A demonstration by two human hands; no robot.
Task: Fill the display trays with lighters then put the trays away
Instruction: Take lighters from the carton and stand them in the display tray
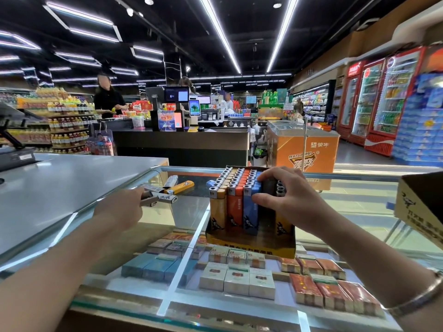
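On the glass table (359, 207), near its middle, we see the display tray (250, 243), a yellow-and-dark cardboard box standing upright and packed with rows of lighters (236, 185) in yellow, orange and blue, their metal heads uppermost. Our right hand (285, 195) rests over the tray's right side; its fingers are curled round a dark lighter (268, 188) that stands among the rows, the thumb pressing on the near face beside the blue column. A metal bangle (417, 298) circles the right wrist. Left of the tray, well apart from it, our left hand (119, 209) pinches a grey lighter (149, 200) by one end, holding it roughly level just above the glass. Just beyond those fingertips lie loose lighters (171, 188) on the table: several grey-and-white ones and a yellow one, touching or overlapping one another. At the right edge a second cardboard box (419, 207) is partly in view, tilted; we cannot tell what it holds. Beneath the glass, cigarette packs (237, 279) lie in rows, white, teal and red. Behind the table stand a dark checkout counter (182, 142) with screens, an orange chest freezer (304, 144), and red drinks fridges (381, 104) along the right wall. A person in black (107, 99) stands by shelves of bottled drinks at the left.
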